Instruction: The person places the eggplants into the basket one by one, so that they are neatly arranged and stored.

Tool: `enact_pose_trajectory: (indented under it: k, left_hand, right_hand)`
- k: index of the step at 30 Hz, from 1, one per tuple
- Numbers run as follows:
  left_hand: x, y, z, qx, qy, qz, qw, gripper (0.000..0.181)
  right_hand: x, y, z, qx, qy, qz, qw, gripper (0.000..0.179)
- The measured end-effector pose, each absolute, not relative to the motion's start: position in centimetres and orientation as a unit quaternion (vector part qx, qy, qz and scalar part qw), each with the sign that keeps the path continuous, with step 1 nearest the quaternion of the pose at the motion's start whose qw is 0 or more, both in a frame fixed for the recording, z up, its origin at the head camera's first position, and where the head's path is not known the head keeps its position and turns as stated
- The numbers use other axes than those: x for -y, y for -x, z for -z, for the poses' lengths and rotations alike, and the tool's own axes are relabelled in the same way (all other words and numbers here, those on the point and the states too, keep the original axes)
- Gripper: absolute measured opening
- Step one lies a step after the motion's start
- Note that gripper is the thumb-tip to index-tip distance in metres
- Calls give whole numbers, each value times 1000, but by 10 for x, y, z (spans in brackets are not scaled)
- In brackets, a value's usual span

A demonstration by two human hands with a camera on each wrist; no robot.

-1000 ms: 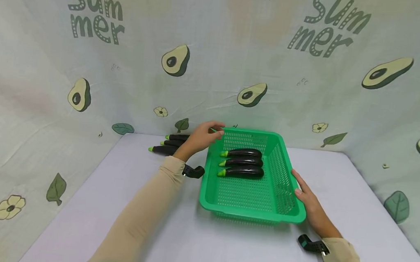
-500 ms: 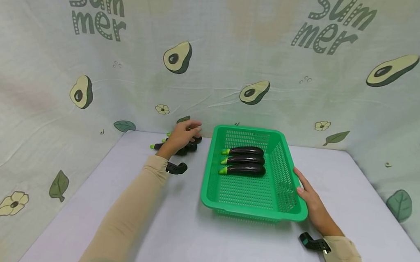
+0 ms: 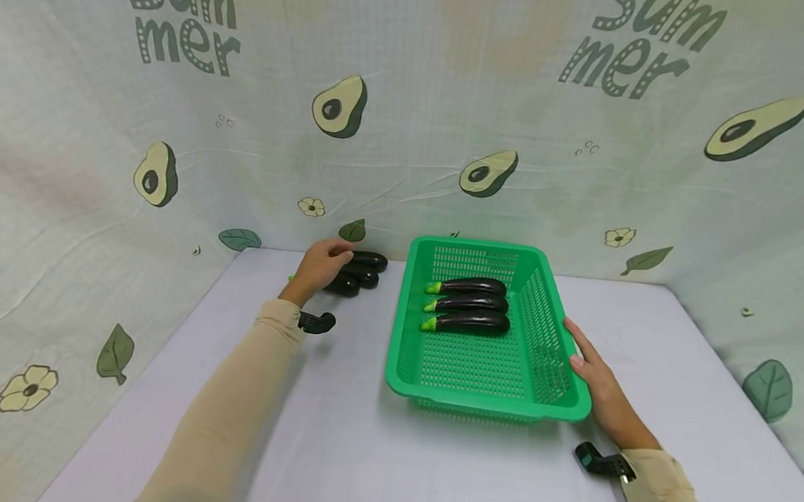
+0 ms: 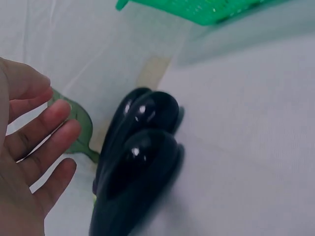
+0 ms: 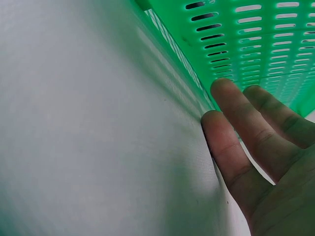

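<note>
My left hand [image 3: 323,267] hovers over the stem ends of three eggplants [image 3: 366,278] lying together at the far left. The left wrist view shows its fingers [image 4: 51,147] loosely bent and apart, with nothing between them, beside the dark glossy eggplants [image 4: 142,162]. My right hand [image 3: 600,389] holds the right side of a green plastic basket [image 3: 489,406], thumb at the rim. Seen from the right wrist, its fingers [image 5: 256,130] lie against the slotted outer wall. Three more eggplants [image 3: 468,305] lie in a row inside the basket, green stems to the left.
A white cloth covers the table [image 3: 358,452]. Behind it hangs a pale curtain [image 3: 413,110] printed with avocados and leaves, meeting the table's back edge close behind the basket and the left eggplants.
My left hand has moved left from the basket's rim to the eggplants at the far left. The right hand stays at the basket, and the eggplants inside it lie as before.
</note>
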State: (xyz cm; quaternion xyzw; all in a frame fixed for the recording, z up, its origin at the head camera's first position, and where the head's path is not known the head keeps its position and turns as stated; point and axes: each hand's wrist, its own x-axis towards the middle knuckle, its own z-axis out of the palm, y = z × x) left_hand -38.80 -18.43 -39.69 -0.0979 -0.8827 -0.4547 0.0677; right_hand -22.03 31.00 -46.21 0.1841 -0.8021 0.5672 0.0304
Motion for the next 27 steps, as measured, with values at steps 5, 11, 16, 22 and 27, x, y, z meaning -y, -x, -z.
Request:
enact_pose_trajectory:
  k: [5, 11, 16, 22, 27]
  left_hand:
    - [198, 390, 406, 886, 84, 453, 62, 33]
    - [210, 391, 415, 878, 76, 469, 66, 39]
    - [218, 392, 422, 878, 72, 469, 57, 40]
    - [225, 394, 428, 895, 65, 440, 47, 39]
    - [230, 395, 431, 900, 50, 432, 36, 42]
  right_hand:
    - [-310, 220, 461, 800, -186, -570, 27, 56]
    - [-309, 220, 462, 800, -186, -569, 29, 56]
    - [-309, 220, 461, 802, -184, -568, 27, 56]
    - [-309, 219, 462, 801, -183, -569, 26, 56]
    - [-309, 219, 461, 804, -182, -565, 29, 55]
